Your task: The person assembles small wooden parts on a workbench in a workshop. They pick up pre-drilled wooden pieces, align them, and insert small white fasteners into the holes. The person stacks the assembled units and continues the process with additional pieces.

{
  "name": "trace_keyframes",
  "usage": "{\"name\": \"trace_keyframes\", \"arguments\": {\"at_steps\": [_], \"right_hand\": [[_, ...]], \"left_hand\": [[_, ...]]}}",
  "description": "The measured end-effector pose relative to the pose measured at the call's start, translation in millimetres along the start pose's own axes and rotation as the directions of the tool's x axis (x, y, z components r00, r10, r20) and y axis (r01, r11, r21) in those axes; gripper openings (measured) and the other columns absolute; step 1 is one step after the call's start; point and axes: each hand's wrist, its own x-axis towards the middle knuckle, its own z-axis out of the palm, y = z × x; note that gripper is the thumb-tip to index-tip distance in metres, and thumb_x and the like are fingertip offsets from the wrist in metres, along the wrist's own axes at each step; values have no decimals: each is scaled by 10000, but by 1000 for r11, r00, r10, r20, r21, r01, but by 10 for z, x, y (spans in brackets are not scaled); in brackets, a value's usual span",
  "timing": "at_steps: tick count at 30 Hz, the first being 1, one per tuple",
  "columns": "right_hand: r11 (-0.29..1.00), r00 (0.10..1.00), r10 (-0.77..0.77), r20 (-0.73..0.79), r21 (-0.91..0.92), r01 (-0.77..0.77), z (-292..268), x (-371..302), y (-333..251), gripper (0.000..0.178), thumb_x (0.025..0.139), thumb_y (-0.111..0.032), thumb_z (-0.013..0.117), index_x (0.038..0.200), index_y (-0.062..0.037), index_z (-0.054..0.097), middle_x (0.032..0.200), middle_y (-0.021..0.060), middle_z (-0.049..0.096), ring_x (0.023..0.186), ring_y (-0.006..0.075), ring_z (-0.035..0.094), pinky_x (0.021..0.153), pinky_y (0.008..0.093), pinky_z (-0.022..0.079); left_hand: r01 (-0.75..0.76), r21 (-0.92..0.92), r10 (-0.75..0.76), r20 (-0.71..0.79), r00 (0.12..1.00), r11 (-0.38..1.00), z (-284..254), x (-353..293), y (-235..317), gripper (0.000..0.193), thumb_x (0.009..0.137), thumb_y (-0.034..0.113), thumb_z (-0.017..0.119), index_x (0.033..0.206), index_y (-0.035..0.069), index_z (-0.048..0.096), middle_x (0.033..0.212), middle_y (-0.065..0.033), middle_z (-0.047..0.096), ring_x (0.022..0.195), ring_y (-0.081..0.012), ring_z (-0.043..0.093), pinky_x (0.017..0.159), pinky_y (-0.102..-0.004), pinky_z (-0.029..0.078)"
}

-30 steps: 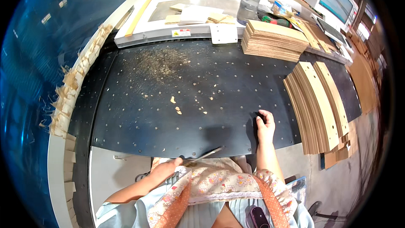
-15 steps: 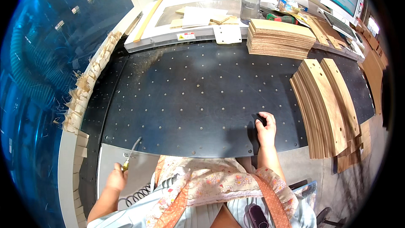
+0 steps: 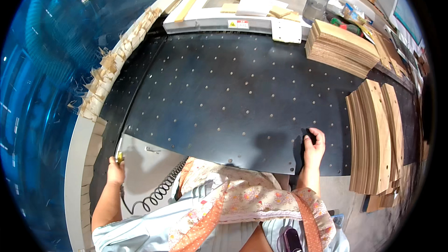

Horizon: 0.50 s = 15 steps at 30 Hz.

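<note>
My left hand (image 3: 115, 172) is closed around a small air blow gun (image 3: 120, 157) with a yellowish body. Its thin nozzle points away from me at the table's left front corner, and a black coiled hose (image 3: 161, 190) hangs from it. My right hand (image 3: 315, 147) rests at the right front part of the black table (image 3: 210, 112), which is dotted with small round holes. Its fingers curl loosely, thumb apart from them, and nothing shows between them. Just right of that hand stands a stack of curved wooden slats (image 3: 368, 135) with drilled holes.
A second stack of wooden pieces (image 3: 340, 46) sits at the back right, beside a bottle with a blue lid (image 3: 316, 2). A white machine ledge (image 3: 205, 25) borders the back, holding wood offcuts. Ragged strips (image 3: 105, 72) and a blue translucent curtain (image 3: 42, 88) line the left.
My left hand has moved left and forward with the air blow gun to the table's corner. The view has turned, shifting the table; my right hand keeps its loose curl.
</note>
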Motion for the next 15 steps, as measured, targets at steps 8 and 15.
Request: {"name": "trace_keyframes", "arguments": {"at_steps": [8,15], "right_hand": [[996,998,-41,38,-71,44,11,15,-8,242,747,37,629,981,-26,623,1051,94,611,1037,239,560,944,333,424],[998,999,2,45,-68,1,-14,9,-61,250,764,37,613,1007,-18,631,1070,102,599,1049,227,554,954,323,414]], "left_hand": [[-707,-45,619,525,584,705,255,-1046,634,355,874,232,612,1111,58,413,807,-204,634,719,-390,630,630,-472,500],[-448,-55,450,160,878,893,331,-798,213,299,900,150,579,1120,54,403,799,-223,630,729,-423,616,634,-463,489]]}}
